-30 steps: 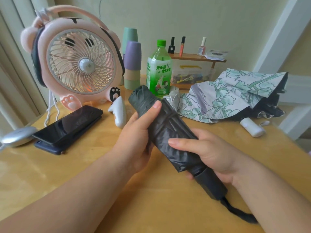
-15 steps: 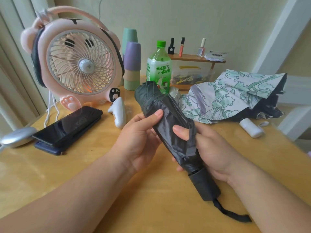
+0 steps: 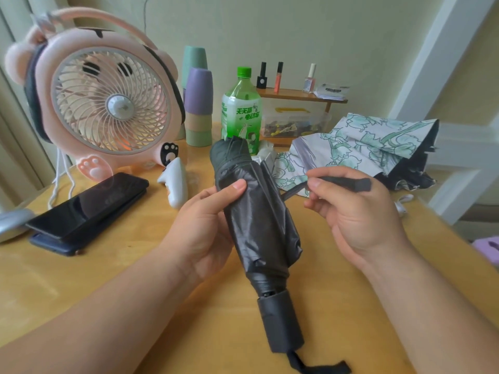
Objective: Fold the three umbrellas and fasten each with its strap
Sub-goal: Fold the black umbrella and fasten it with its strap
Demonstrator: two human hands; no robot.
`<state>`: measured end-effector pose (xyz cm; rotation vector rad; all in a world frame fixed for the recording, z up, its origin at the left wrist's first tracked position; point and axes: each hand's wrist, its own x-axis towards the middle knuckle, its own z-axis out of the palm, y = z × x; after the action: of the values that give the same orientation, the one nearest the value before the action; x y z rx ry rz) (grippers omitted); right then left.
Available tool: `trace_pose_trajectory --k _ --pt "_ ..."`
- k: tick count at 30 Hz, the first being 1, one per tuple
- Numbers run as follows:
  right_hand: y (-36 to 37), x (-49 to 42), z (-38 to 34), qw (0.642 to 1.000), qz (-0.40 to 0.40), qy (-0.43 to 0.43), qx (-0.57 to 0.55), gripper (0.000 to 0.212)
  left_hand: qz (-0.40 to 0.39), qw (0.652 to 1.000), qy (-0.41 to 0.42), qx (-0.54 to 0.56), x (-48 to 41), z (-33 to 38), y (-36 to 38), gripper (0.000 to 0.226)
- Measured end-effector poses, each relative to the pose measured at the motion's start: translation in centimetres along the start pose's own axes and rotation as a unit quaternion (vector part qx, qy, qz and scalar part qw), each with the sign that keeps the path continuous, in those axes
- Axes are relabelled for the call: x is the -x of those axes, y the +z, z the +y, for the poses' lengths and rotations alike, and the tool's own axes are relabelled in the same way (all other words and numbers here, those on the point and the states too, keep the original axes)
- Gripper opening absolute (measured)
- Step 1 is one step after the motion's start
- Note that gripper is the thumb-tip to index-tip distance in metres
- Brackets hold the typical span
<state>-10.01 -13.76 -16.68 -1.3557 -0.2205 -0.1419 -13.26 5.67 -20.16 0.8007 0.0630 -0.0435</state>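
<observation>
Now the left hand (image 3: pixel 205 228) grips the folded black fabric umbrella (image 3: pixel 259 220) round its canopy, while beside it the right hand (image 3: pixel 359 211) pinches its flat black strap (image 3: pixel 343 183), drawn out rightward, unfastened.

The left grip (image 3: pixel 205 225) shows only thumb and palm; its fingers lie behind the black umbrella (image 3: pixel 259 228). The strap (image 3: pixel 340 183) vanishes behind the canopy at one end. The umbrella's top covers the base of the green bottle (image 3: pixel 241 109). A silver thing (image 3: pixel 12 222) is cut by the left edge, a purple thing (image 3: pixel 488 248) by the right. What fills the clear box (image 3: pixel 294 125) is too small to tell.
</observation>
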Motion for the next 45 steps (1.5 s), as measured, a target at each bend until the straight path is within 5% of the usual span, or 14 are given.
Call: trace_pose_trajectory --k 3,8,10,13,19,31,45 --pt "-0.1 -0.2 -0.4 0.997 -0.014 0.046 -0.054 0.018 -0.031 0.999 -0.029 0.001 0.3 0.3 0.3 0.029" --pt "0.6 0.4 0.4 0.944 -0.165 0.265 -0.107 0.036 0.000 1.000 0.000 -0.004 0.4 0.4 0.6 0.066" --pt "1.1 0.7 1.3 0.938 -0.181 0.283 -0.091 0.043 0.014 1.000 0.010 0.002 0.3 0.2 0.7 0.058" --pt "1.3 0.5 1.9 0.953 -0.132 0.256 -0.093 0.044 0.052 0.997 0.051 -0.023 0.2 0.0 0.7 0.017" --pt "0.9 0.4 1.8 0.977 -0.075 0.197 -0.032 0.009 0.058 0.994 0.082 -0.047 0.7 -0.3 1.4 0.019" --pt "1.7 0.6 1.6 0.974 -0.057 0.190 -0.114 0.016 0.027 0.998 0.050 -0.035 0.7 0.2 1.0 0.023" --pt "0.6 -0.1 0.7 0.980 0.114 0.121 -0.112 0.013 0.063 0.996 0.062 -0.033 0.7 0.3 1.2 0.018"
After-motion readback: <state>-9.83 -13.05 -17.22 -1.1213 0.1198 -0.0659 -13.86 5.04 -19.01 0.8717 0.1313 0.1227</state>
